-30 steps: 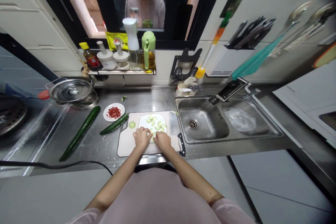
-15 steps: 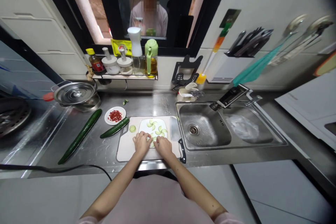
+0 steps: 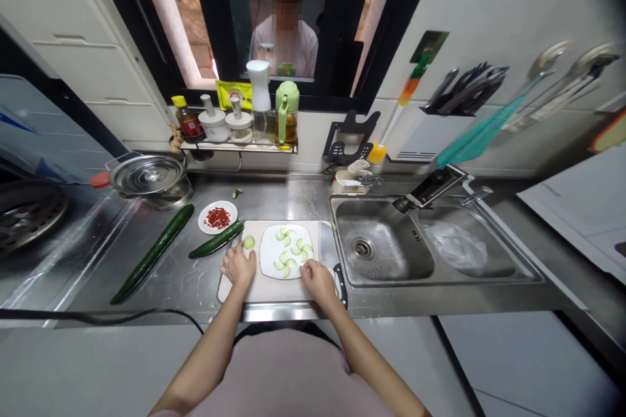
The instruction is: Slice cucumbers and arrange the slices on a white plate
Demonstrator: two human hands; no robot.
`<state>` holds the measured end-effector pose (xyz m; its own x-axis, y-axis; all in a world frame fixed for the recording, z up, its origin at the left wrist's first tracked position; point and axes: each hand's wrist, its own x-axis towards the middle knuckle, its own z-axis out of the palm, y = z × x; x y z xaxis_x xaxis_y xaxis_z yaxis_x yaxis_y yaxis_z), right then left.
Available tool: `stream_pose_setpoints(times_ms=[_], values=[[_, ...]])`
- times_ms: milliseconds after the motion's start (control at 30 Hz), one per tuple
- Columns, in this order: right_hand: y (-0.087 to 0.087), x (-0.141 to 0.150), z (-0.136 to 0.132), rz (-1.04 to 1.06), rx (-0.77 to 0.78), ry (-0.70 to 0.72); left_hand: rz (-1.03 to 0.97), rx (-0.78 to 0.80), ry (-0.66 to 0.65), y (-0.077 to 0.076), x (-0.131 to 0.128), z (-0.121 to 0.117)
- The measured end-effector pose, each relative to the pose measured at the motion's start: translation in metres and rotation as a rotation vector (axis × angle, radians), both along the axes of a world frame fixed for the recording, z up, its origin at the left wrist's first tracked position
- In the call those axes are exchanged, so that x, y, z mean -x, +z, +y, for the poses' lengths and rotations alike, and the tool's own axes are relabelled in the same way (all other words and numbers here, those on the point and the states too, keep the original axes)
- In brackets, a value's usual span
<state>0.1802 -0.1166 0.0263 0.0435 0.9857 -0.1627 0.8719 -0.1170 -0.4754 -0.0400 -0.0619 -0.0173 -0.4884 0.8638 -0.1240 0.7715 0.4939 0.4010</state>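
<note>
A white square plate [image 3: 265, 267] lies on the pale cutting board [image 3: 274, 291]. Thin cucumber slices [image 3: 289, 265] are laid on it in three pinwheel clusters. My left hand [image 3: 238, 265] rests on the board left of the plate, fingers apart, its tips at a small pile of cucumber slices [image 3: 249, 242]. At the plate's lower right edge is my right hand [image 3: 317, 279], with fingers curled together; whatever they hold is hidden. A knife with a black handle [image 3: 341, 283] lies along the board's right side, its broad blade [image 3: 327, 241] on the board.
Left of the board are a cut cucumber [image 3: 215, 241], a long whole cucumber [image 3: 151, 254] and a small plate [image 3: 201, 225] of red pieces. A lidded pot [image 3: 151, 176] stands behind them. The sink [image 3: 391, 273] is to the right; a condiment shelf [image 3: 235, 146] hangs at the back.
Both hands were together over the lowest cucumber cluster. My left hand has moved left to the slice pile, and my right hand has shifted right to the plate's edge, uncovering the cluster.
</note>
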Motion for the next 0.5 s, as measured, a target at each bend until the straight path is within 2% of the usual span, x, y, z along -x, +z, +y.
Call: stream_pose_setpoints(times_ms=[167, 500], values=[[0.000, -0.001, 0.001, 0.049, -0.012, -0.003, 0.023, 0.020, 0.015, -0.004, 0.004, 0.010], [0.000, 0.000, 0.010, 0.057, -0.032, 0.000, 0.022, 0.013, -0.019, -0.001, 0.010, 0.021]])
